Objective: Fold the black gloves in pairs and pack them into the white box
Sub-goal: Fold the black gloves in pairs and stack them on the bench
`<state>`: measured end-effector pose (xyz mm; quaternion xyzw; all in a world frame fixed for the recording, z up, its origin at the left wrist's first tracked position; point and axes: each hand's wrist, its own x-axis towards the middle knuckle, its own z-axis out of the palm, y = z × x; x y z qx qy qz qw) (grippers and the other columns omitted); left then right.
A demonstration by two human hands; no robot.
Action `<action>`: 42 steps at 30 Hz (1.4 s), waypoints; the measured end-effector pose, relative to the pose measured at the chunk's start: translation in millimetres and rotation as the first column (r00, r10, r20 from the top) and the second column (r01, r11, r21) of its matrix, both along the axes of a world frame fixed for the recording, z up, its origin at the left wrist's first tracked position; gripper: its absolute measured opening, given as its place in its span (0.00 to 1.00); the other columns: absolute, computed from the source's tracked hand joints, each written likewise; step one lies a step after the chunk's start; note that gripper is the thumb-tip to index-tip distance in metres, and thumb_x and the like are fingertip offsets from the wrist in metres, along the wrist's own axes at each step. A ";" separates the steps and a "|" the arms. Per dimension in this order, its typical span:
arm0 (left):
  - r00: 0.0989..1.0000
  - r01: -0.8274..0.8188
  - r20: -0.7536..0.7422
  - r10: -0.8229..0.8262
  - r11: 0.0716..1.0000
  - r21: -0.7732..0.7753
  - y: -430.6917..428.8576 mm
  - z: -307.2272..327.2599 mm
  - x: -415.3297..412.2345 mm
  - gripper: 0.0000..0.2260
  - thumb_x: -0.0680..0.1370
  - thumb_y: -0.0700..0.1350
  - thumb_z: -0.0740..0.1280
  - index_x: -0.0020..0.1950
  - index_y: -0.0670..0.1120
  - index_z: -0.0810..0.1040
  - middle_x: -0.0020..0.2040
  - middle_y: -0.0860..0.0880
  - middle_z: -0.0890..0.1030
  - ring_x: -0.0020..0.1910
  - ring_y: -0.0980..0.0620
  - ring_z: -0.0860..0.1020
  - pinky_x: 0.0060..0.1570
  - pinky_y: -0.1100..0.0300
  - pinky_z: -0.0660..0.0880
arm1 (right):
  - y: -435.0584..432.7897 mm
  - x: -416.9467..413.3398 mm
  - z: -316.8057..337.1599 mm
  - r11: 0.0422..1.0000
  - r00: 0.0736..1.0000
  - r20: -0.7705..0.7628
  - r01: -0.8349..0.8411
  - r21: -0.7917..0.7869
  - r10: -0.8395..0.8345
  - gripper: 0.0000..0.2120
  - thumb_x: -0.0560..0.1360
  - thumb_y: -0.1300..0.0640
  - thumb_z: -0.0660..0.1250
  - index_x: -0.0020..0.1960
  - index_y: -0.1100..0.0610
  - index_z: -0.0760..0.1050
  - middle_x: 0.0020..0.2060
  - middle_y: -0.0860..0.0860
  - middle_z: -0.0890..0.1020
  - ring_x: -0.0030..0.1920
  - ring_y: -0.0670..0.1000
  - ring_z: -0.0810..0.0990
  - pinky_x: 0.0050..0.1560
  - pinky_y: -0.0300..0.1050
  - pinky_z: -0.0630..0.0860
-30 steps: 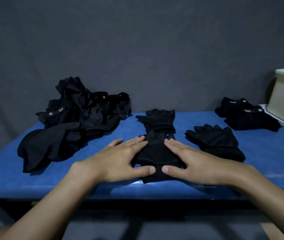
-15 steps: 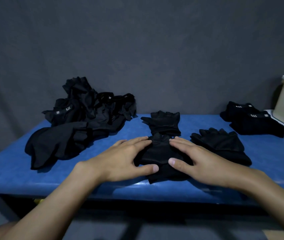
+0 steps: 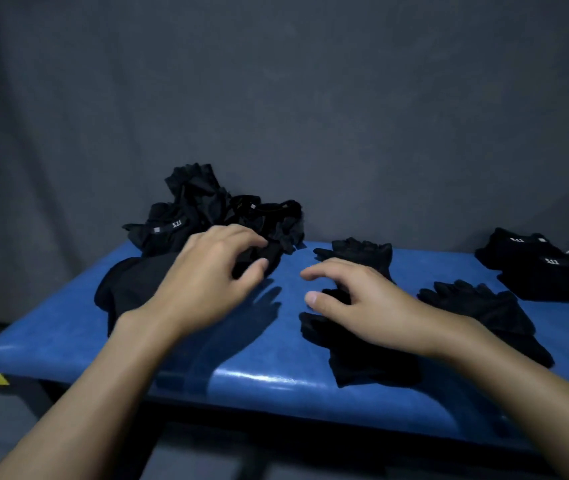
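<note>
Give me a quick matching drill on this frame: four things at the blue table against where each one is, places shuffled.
Things:
1. loose glove pile
2. labelled glove stack
3. left hand
4. right hand

Places:
A. over the centre glove
B. far right of the table
C. back left of the table
D. at the pile's near edge

Pairs: 1-C, 2-B, 3-D, 4-A

A tangled heap of black gloves (image 3: 207, 209) centre left; a flat pair (image 3: 373, 362) mid-frame, a second pair (image 3: 484, 306) just right, folded pairs (image 3: 536, 268) far right
</note>
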<state>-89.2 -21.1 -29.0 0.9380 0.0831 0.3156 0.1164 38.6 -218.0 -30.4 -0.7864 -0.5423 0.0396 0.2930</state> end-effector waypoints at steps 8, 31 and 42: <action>0.972 -0.224 0.057 0.227 0.973 -0.054 51.7 -1.0 -45.7 0.10 0.77 0.49 0.69 0.58 0.54 0.81 0.58 0.57 0.80 0.60 0.51 0.75 0.60 0.42 0.73 | 102.7 -21.8 10.2 0.987 0.983 -0.158 -0.065 0.149 0.089 0.18 0.75 0.51 0.71 0.63 0.53 0.76 0.52 0.45 0.81 0.53 0.42 0.78 0.52 0.31 0.70; 0.966 -0.256 0.018 0.257 0.966 -0.010 46.9 -1.4 -68.8 0.28 0.69 0.69 0.66 0.65 0.58 0.75 0.61 0.63 0.75 0.61 0.58 0.71 0.57 0.57 0.63 | 148.7 -43.2 35.7 0.942 0.794 -0.588 0.065 0.331 0.152 0.06 0.75 0.65 0.66 0.40 0.58 0.78 0.24 0.44 0.75 0.27 0.42 0.72 0.34 0.38 0.73; 0.918 -0.067 0.385 0.092 0.995 -0.080 15.3 21.1 -45.0 0.24 0.70 0.46 0.70 0.66 0.52 0.75 0.56 0.57 0.76 0.54 0.51 0.77 0.54 0.46 0.74 | 105.8 -38.7 87.1 0.801 0.504 -0.775 0.239 0.550 0.381 0.07 0.78 0.69 0.62 0.42 0.63 0.74 0.40 0.60 0.80 0.43 0.55 0.82 0.43 0.45 0.82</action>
